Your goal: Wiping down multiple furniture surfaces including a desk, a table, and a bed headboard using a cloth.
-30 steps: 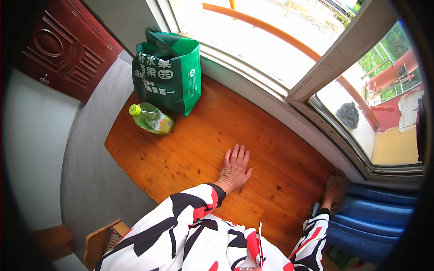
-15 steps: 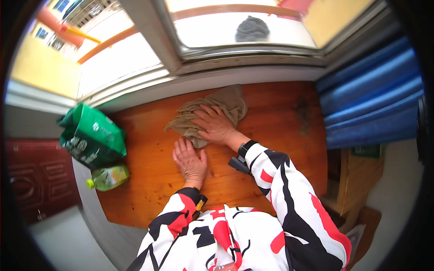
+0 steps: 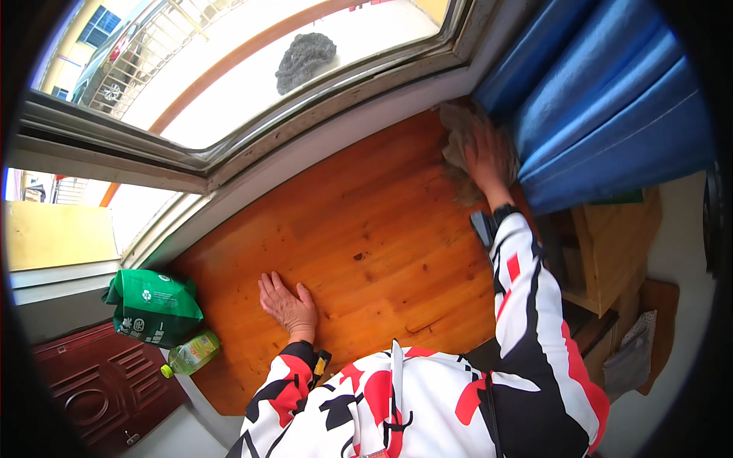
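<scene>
A brownish-grey cloth [image 3: 456,141] lies bunched at the far right corner of the varnished wooden tabletop [image 3: 328,229], close against the blue curtain. On top of it my right hand [image 3: 487,159] rests with fingers stretched out, slightly blurred, the arm extended; part of the cloth is hidden beneath. My left hand [image 3: 290,307] lies flat on the bare wood at the near left, fingers apart and holding nothing. A dark band and a grey device [image 3: 482,229] sit at my right wrist.
At the left edge are a green bag [image 3: 156,305] and a tilted bottle [image 3: 191,353] with yellow-green liquid. A window frame [image 3: 321,99] borders the far side. The blue curtain [image 3: 603,107] hangs at right, above a wooden shelf unit [image 3: 618,244].
My right hand and the cloth have moved from the middle to the far right corner. My left hand has shifted left and nearer on the table. The view has turned right.
</scene>
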Demonstrator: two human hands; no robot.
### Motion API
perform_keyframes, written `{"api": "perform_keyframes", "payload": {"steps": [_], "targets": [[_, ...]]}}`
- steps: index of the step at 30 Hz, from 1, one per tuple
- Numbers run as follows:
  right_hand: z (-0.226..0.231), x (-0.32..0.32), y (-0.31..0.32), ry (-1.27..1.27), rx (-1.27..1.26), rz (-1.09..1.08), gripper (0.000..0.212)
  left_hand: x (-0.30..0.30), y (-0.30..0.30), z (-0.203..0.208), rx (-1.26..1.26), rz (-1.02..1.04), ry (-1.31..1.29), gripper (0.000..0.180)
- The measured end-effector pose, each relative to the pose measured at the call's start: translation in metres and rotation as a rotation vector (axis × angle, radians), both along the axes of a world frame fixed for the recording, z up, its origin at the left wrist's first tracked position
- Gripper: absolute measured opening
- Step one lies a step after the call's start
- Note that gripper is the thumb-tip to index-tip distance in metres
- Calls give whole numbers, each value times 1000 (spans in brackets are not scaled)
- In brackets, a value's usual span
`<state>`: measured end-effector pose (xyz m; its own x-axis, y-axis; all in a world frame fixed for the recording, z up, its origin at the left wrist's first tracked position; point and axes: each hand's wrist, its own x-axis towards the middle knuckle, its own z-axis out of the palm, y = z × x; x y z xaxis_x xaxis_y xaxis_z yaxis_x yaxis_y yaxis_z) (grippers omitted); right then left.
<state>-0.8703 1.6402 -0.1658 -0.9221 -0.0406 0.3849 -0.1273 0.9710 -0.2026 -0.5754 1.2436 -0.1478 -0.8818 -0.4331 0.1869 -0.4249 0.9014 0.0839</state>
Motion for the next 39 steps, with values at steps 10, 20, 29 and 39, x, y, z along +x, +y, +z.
{"api": "perform_keyframes", "payload": {"steps": [10,20,29,39], "targets": [[21,285,93,-273,161,-192,54,-3,1,-5,-9,-16,35,61],[43,274,-18,-439,-36,406,43,-4,-4,-17,-62,24,-8,60],[-4,40,-65,-44,40,-60,46,-3,-2,-25,-77,-50,-2,59],[13,222,71,-83,122,-140,44,2,-9,-23,-132,-48,62,59]]}}
